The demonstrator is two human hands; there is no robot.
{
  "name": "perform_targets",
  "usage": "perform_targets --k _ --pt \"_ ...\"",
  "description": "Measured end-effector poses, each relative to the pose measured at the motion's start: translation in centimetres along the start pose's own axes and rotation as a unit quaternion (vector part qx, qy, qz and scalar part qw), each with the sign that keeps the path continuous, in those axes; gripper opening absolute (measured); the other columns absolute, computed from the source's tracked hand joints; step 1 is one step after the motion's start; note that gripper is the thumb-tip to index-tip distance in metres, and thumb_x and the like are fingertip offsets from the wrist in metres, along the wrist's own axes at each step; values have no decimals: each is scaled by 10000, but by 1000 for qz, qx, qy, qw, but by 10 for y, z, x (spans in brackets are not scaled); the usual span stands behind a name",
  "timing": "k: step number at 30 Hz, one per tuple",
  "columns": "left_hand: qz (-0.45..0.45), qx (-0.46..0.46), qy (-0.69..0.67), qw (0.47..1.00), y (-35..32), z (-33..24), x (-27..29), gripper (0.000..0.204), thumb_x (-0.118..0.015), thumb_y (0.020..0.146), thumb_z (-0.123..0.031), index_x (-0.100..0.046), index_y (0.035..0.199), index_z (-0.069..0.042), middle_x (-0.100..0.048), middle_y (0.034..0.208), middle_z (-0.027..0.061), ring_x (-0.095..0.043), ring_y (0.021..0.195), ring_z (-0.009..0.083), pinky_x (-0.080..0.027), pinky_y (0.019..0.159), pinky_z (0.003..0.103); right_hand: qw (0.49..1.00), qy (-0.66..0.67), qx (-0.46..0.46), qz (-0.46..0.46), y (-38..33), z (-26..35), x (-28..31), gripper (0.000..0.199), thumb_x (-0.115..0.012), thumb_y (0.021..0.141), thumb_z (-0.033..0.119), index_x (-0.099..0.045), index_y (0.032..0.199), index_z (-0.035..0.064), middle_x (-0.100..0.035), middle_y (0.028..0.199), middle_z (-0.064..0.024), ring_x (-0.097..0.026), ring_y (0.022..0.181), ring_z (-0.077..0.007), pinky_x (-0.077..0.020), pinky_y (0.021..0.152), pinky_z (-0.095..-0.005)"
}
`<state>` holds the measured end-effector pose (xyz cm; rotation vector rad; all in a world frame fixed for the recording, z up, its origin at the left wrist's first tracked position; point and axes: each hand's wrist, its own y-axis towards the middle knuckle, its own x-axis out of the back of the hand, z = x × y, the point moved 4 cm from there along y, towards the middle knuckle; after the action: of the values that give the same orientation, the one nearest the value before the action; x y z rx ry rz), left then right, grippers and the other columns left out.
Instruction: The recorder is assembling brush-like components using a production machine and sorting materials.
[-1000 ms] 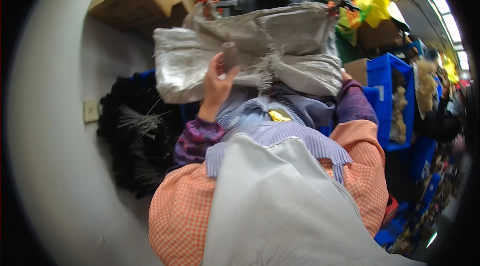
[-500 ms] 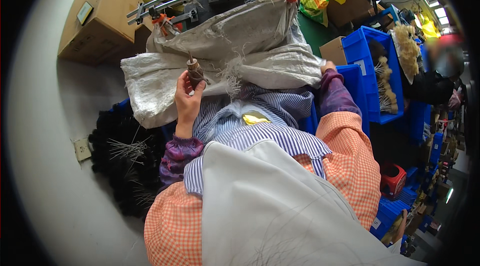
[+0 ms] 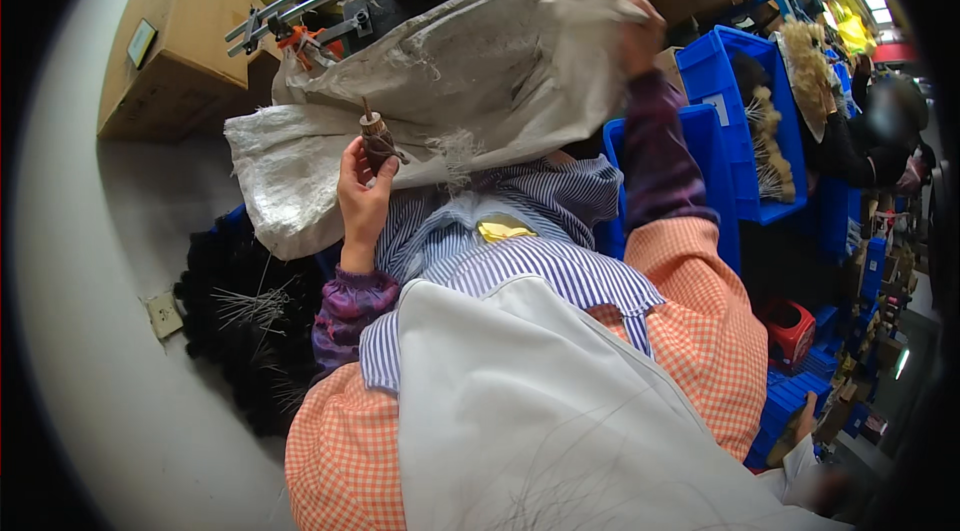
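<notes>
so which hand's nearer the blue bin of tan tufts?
Right. The right hand is left of the blue bin, holding up the woven sack; the left hand is much farther left, holding a brown spindle-topped piece.

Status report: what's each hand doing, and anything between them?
Left hand gripping small brown cylinder. Right hand, blurred, holding white woven sheet near its right end. Sheet spreads between hands.
</notes>
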<state>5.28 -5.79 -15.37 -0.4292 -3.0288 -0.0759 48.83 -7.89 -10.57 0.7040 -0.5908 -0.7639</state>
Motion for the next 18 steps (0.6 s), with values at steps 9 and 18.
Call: perform_targets --k 9,18 --pt "-14 23 -21 999 -2 5 10 440 -632 781 -52 -426 1166 4 -569 978 52 -550 852 106 -447 748 223 933 -339 -95 -75 8 -32 -120 144 -625 663 165 -652 802 138 -557 884 -59 -508 877 -228 -401 806 -279" --pt "-10 41 -28 999 17 0 3 439 -625 782 -41 -421 1168 8 -568 982 59 -553 857 112 -443 758 228 915 -28 -402 -25 -10 -76 -112 241 -621 713 207 -635 884 38 -639 803 -48 -618 627 -187 -508 555 -287"
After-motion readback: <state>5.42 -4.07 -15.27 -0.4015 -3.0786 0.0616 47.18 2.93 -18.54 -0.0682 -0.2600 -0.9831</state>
